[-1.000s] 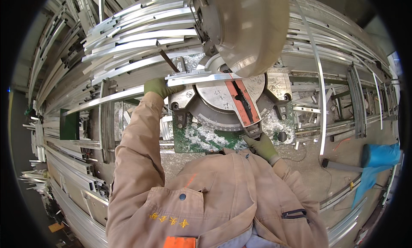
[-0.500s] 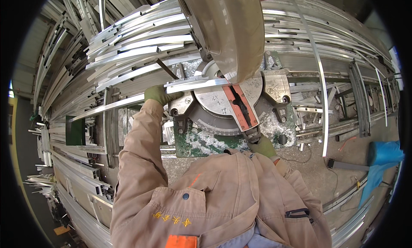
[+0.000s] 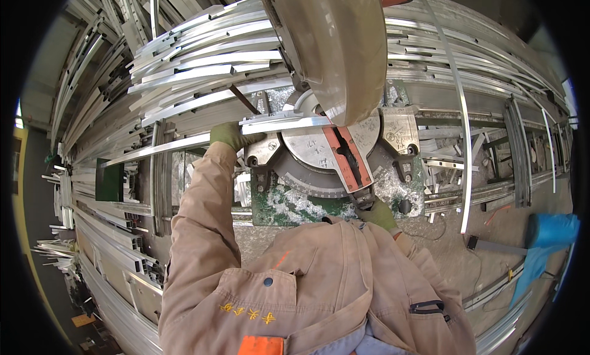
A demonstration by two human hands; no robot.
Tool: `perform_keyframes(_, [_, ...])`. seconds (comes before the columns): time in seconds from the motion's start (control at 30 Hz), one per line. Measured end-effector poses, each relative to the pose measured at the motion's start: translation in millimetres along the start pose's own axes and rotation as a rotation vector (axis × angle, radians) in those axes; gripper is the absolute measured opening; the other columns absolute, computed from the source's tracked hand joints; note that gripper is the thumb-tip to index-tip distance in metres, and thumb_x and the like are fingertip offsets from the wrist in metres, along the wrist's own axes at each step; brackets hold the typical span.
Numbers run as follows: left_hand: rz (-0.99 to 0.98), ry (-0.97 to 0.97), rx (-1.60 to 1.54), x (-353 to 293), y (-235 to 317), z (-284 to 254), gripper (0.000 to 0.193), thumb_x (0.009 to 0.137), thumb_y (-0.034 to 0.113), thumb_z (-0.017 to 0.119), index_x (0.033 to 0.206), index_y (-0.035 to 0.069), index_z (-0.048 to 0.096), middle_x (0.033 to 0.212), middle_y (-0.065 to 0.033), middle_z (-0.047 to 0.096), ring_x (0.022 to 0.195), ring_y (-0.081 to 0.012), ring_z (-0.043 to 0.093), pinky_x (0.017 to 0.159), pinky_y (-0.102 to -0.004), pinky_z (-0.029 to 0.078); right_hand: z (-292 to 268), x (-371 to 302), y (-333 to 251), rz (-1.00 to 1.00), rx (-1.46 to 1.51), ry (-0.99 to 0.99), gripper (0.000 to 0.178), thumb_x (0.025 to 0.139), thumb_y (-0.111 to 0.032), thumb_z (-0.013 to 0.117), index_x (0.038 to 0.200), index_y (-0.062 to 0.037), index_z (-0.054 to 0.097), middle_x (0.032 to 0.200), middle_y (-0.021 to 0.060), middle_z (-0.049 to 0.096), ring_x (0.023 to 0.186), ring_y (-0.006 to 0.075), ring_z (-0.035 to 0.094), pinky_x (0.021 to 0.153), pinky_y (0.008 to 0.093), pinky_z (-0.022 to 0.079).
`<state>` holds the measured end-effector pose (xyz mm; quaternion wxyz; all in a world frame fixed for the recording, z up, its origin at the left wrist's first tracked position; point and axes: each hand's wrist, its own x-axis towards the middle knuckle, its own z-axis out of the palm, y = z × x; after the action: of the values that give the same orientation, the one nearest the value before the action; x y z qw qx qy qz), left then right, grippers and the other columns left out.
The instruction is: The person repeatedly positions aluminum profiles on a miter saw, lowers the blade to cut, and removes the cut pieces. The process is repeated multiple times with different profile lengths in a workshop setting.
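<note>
while left fingers point(image 3: 230, 130) clasp bar point(image 3: 289, 124), right fingers point(image 3: 376, 209) grip saw handle point(image 3: 363, 199); shavings point(image 3: 289, 199) on green base point(image 3: 263, 219).

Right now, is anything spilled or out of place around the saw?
Yes: silvery shavings lie scattered over the green base, in front of the round saw table. They partly hide its surface and look like uncleared cutting debris.
</note>
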<state>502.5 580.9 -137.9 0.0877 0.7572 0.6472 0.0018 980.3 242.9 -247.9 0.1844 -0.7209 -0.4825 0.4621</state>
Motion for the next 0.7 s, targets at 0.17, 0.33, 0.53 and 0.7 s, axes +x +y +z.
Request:
perform_keyframes(0.17, [-0.046, -0.140, -0.069, -0.1, 16.9, -17.1, 0.101, 0.077, 0.088, 0.106, 0.141, 0.012, 0.093, 0.131, -0.0181, 0.095, 0.123, -0.0436, 0.090, 0.102, -0.0483, 0.068, -0.7, 2.2, 4.4, 0.003, 0.050, -0.005, 0.079, 0.096, -0.045, 0.100, 0.150, 0.0073, 0.078, 0.135, 0.0323, 0.090, 0.127, 0.0500, 0.088, 0.108, 0.0539, 0.069])
perform_keyframes(0.33, [-0.056, -0.107, 0.224, -7.2, 19.8, -11.1, 0.125, 0.078, 0.114, 0.080, 0.143, 0.008, 0.092, 0.133, -0.0273, 0.092, 0.128, -0.0457, 0.089, 0.117, -0.0541, 0.067, -5.0, -1.4, -2.6, 0.017, 0.033, -0.002, 0.079, 0.095, -0.046, 0.101, 0.149, 0.0076, 0.078, 0.135, 0.0309, 0.091, 0.126, 0.0489, 0.088, 0.108, 0.0538, 0.069])
perform_keyframes(0.53, [-0.129, -0.163, 0.185, -10.6, 29.5, -18.3, 0.126, 0.079, 0.115, 0.079, 0.152, 0.013, 0.088, 0.144, -0.0220, 0.091, 0.141, -0.0409, 0.084, 0.126, -0.0508, 0.061, -13.0, -5.7, -8.1, 0.036, 0.004, -0.017, 0.077, 0.094, -0.046, 0.102, 0.145, 0.0073, 0.081, 0.135, 0.0292, 0.091, 0.126, 0.0463, 0.089, 0.107, 0.0532, 0.069])
perform_keyframes(0.7, [-0.176, -0.235, 0.130, -10.1, 38.9, -25.2, 0.125, 0.081, 0.108, 0.084, 0.161, 0.011, 0.083, 0.150, -0.0210, 0.089, 0.146, -0.0391, 0.082, 0.132, -0.0508, 0.056, -14.2, -9.3, -11.2, 0.019, 0.011, 0.003, 0.077, 0.095, -0.047, 0.102, 0.145, 0.0078, 0.080, 0.133, 0.0295, 0.091, 0.125, 0.0471, 0.089, 0.106, 0.0532, 0.069])
